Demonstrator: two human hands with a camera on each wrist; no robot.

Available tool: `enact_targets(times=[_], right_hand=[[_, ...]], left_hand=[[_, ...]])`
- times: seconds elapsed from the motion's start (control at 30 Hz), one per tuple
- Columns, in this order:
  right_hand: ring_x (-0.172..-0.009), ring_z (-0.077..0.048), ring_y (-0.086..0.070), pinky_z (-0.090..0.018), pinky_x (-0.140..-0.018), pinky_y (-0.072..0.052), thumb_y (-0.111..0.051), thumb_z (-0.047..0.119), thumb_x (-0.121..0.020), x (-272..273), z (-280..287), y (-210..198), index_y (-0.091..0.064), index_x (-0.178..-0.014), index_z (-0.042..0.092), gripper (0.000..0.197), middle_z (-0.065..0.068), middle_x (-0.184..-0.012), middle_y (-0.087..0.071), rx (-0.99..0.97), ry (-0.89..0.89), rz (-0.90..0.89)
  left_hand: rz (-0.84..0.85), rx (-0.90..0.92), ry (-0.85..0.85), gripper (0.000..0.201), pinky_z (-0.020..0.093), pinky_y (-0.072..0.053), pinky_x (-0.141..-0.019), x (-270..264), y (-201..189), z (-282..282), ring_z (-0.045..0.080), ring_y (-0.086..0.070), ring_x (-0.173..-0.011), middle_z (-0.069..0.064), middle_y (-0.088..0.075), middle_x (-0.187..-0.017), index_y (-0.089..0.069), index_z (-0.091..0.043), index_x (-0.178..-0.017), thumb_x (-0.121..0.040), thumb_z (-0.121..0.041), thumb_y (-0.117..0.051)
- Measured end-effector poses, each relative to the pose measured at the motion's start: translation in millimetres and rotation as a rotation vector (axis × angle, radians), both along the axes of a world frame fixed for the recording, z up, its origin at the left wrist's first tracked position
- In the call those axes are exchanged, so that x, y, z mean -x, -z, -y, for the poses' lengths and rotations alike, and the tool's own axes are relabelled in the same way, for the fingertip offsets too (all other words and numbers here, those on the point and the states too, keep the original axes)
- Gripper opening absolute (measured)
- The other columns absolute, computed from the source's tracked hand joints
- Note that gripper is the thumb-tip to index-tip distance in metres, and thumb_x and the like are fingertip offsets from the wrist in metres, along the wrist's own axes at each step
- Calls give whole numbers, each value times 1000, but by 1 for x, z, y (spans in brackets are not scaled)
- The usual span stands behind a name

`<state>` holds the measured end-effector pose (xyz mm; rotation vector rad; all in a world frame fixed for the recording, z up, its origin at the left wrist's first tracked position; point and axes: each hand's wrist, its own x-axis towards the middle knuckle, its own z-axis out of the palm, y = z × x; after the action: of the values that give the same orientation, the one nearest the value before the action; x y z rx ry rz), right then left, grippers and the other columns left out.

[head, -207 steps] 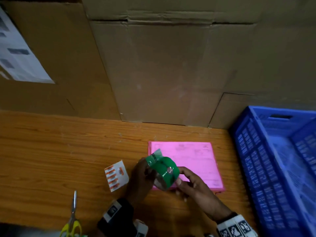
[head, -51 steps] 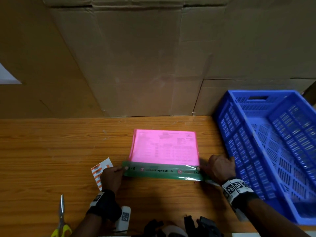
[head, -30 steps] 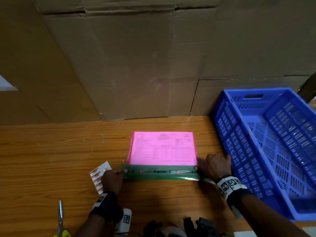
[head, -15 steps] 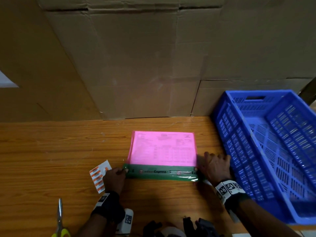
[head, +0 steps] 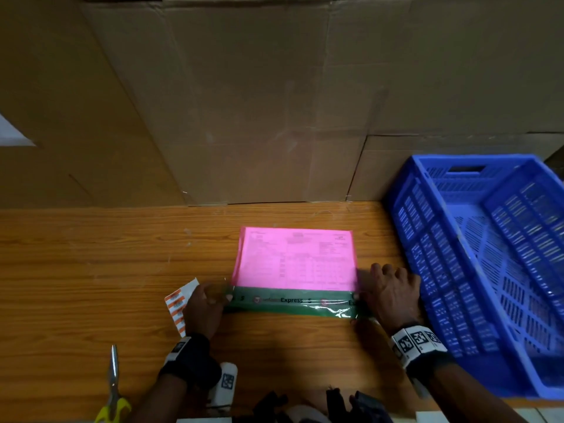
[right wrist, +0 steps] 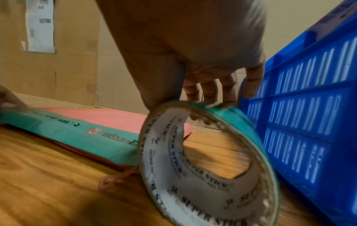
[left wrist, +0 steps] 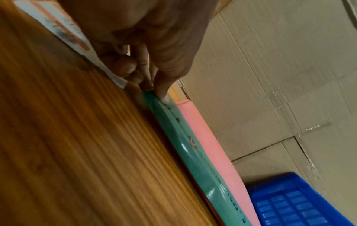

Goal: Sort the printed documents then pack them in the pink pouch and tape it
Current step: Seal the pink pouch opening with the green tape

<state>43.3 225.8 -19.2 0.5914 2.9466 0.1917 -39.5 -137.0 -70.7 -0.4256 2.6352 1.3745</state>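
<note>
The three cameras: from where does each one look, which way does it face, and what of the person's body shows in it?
Head: above, looking down at the pink pouch; both hands show.
Left wrist: low, along the left hand pressing the green tape.
Right wrist: low, along the right hand holding the tape roll.
All three share pouch, tape and blue crate.

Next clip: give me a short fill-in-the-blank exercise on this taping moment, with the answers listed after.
1. The strip of tape across the pink pouch is ____ in colour.
2. The tape roll is in the ____ hand's grip.
3. The crate right of the pouch is ____.
4. The left hand holds down the strip's ____ end.

Answers: green; right; blue; left
</note>
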Motion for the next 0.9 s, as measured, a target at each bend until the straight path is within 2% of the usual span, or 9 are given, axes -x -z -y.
enact_targets(times=[0.1, 0.2, 0.3, 0.4, 0.5, 0.57, 0.63, 0.77, 0.9], right_hand=[[-97, -31, -56, -47, -84, -36, -54, 68, -83, 0, 2, 0, -61, -107, 22, 52, -4, -106, -64, -3, -73, -88], [-96, -30, -61, -44, -81, -40, -46, 57, -89, -2, 29, 0, -64, -106, 21, 44, -4, -108, -66, 170, -238, -330], [-120, -28, -59, -43, -93, -47, -41, 44, -95, -6, 82, 11, -63, -126, 20, 45, -3, -127, -65, 393, -394, -365], [-146, -21, -37, -41, -113, -34, -35, 47, -103, -7, 131, 37, -47, -147, 22, 53, 1, -153, -48, 517, -506, -235], [-146, -21, -39, -46, -114, -35, -37, 52, -101, 1, 167, 54, -45, -150, 16, 61, -2, -155, -45, 501, -537, -104], [-142, -20, -44, -50, -113, -40, -37, 54, -99, 6, 183, 62, -49, -147, 14, 63, -3, -153, -49, 475, -511, -19], [-143, -21, -44, -51, -115, -30, -33, 55, -101, 7, 191, 69, -50, -147, 13, 64, -3, -153, -48, 470, -501, 14], [-146, -17, -39, -50, -113, -19, -30, 54, -103, 0, 177, 71, -47, -149, 14, 63, 0, -158, -41, 429, -510, 24], [-154, -15, -12, -43, -120, -3, -27, 59, -102, -14, 131, 68, -21, -160, 21, 70, 6, -166, -13, 434, -371, 7]], left_hand=[[32, 7, 50, 31, 19, -41, -64, 4, -4, 3, 19, -59, -91, 8, -69, -106, -66, -13, -115, -85, -16, -75], [-3, -23, 84, 30, 20, -42, -63, 4, -2, 2, 22, -62, -94, 8, -69, -104, -63, -15, -115, -87, -9, -70], [-83, 76, 144, 40, 35, -51, -86, 2, 2, 1, 27, -57, -113, 8, -59, -121, -60, -21, -119, -85, -1, -67], [-272, 286, 277, 52, 46, -44, -104, 1, -2, 2, 26, -45, -128, 5, -49, -138, -58, -20, -131, -84, 3, -62], [-462, 405, 647, 54, 44, -39, -110, -7, 1, -5, 26, -43, -135, 7, -49, -146, -53, -13, -139, -86, -3, -57], [-401, 508, 847, 60, 41, -27, -115, -18, 9, -10, 24, -36, -142, 6, -39, -154, -45, -11, -145, -86, -22, -46], [-324, 590, 949, 71, 42, -19, -117, -24, 17, -9, 26, -33, -144, 7, -31, -157, -39, -9, -148, -83, -35, -39], [-187, 657, 1037, 75, 46, -50, -97, -20, 11, -1, 26, -54, -129, 10, -50, -145, -41, -7, -142, -76, -43, -40], [-159, 682, 1061, 81, 48, -49, -94, -19, 13, 0, 29, -54, -128, 14, -49, -145, -39, -3, -143, -77, -50, -42]])
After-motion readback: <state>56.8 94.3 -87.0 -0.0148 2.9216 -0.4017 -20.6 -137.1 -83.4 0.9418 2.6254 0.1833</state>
